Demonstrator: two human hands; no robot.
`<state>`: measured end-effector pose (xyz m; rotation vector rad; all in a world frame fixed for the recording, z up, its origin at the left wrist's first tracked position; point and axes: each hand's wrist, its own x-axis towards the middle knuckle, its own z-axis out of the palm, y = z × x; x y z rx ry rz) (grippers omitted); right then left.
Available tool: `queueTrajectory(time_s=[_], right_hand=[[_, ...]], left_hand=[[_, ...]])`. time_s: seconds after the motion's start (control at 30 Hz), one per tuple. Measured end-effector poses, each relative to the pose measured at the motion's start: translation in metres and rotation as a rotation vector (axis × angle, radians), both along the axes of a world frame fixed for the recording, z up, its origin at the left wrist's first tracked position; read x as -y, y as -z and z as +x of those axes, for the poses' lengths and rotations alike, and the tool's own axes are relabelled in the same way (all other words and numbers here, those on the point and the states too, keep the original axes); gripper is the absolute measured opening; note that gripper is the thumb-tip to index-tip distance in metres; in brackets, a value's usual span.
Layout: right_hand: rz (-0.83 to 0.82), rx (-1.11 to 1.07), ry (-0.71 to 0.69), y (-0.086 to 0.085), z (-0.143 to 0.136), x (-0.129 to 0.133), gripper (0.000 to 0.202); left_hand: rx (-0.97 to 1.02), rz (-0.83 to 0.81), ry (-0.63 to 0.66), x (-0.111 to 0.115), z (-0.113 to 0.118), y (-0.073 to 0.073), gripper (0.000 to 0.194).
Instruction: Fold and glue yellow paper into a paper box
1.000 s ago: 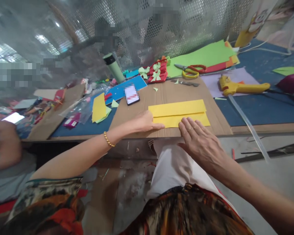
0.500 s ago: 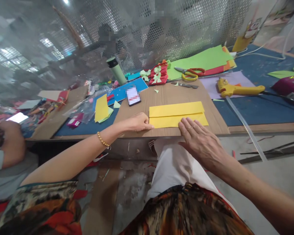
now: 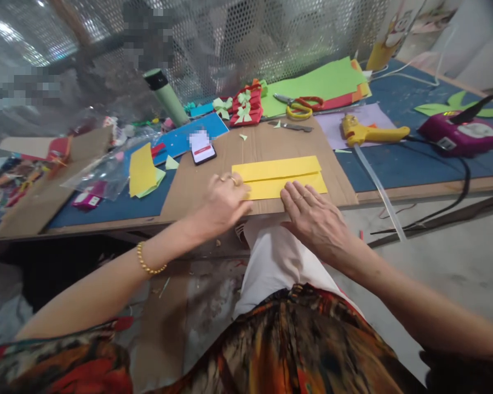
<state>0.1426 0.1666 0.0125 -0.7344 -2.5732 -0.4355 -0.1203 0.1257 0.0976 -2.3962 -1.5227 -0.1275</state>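
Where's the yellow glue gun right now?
In the head view, the yellow glue gun lies on the right, partly on the lilac sheet, between the brown cardboard under the yellow paper and the purple device.

The folded paper (image 3: pixel 277 167) and glue gun (image 3: pixel 382 134) were yellow, the bracelet (image 3: pixel 142 264) gold, the shirt (image 3: pixel 271 345) mottled brown and orange.

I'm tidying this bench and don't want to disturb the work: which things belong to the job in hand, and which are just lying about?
In use:
- yellow paper, with the left hand at its left end and the right hand at its near edge
- cardboard beneath it

Apparently just lying about:
- phone
- scissors
- knife
- glue gun
- green bottle
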Motion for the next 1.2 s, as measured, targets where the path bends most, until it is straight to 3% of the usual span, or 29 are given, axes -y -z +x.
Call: queueTrajectory(time_s=[0.07,0.13,0.37,0.53,0.83,1.03,1.2], right_hand=[[-0.027,-0.018,-0.003,0.001,0.001,0.000,0.054],[-0.059,-0.043,-0.020,-0.001,0.004,0.000,0.056],[0.008,-0.118,-0.146,-0.021,0.000,-0.009,0.029],[0.016,-0.085,-0.270,-0.026,-0.014,-0.017,0.030],[0.041,-0.057,-0.311,-0.032,-0.010,-0.023,0.029],[-0.048,-0.013,-0.238,-0.031,0.005,-0.024,0.035],[0.035,-0.059,-0.173,-0.028,0.029,-0.026,0.036]], left_hand=[[0.008,0.023,0.153,0.003,0.014,0.017,0.027],[0.013,0.034,0.213,0.003,0.022,0.029,0.032],[0.060,0.085,0.231,0.003,0.018,0.043,0.051],[0.062,0.151,0.223,0.006,0.018,0.052,0.049],[0.065,0.208,0.205,0.010,0.022,0.047,0.047],[0.080,0.287,0.211,0.009,0.026,0.046,0.037],[0.102,0.320,0.228,0.009,0.026,0.046,0.031]])
